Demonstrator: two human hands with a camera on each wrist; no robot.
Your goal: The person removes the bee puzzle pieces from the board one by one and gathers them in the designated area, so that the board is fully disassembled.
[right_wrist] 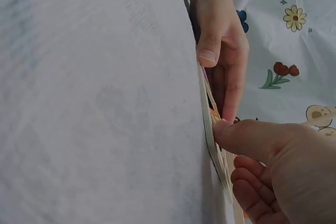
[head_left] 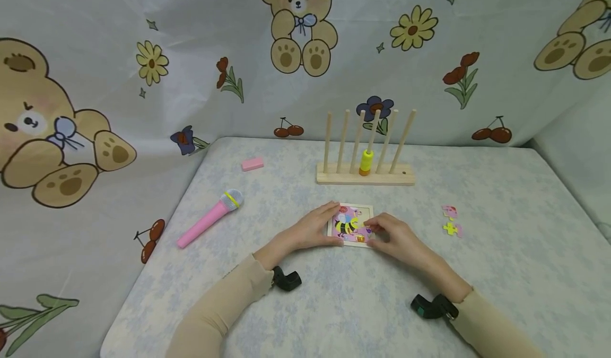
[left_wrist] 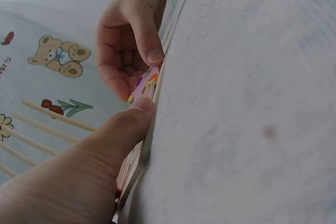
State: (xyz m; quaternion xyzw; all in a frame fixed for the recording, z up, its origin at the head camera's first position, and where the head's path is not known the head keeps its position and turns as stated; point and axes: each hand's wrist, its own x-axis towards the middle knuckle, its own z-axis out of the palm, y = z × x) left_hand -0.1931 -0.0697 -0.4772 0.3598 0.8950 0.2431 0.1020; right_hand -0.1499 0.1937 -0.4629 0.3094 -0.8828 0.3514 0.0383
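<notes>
Pale wood is used for the puzzle tray (head_left: 366,213), which is placed on the tabletop (head_left: 343,305), nearer than the peg rack (head_left: 334,179). Its left side is held by the left grip (head_left: 312,227), thumb at the near edge, fingers at the far one. At the tray's right side a printed puzzle piece (left_wrist: 145,81) is pinched by the right grip (head_left: 396,237); whether it is seated or raised can't be told. Bare wood is exposed at the upper right. Loose pieces (head_left: 450,228) are set well off to the right.

Handling, as judged: tray and piece are likely light and stiff. Piece looks thin, so little edge is offered; printed face may be slick. Tabs could be bent or chipped if forced crooked. Piece is best taken by opposite edges, on the body, not the tabs. Tray is best braced by its rim, since something that light is easily slid.
</notes>
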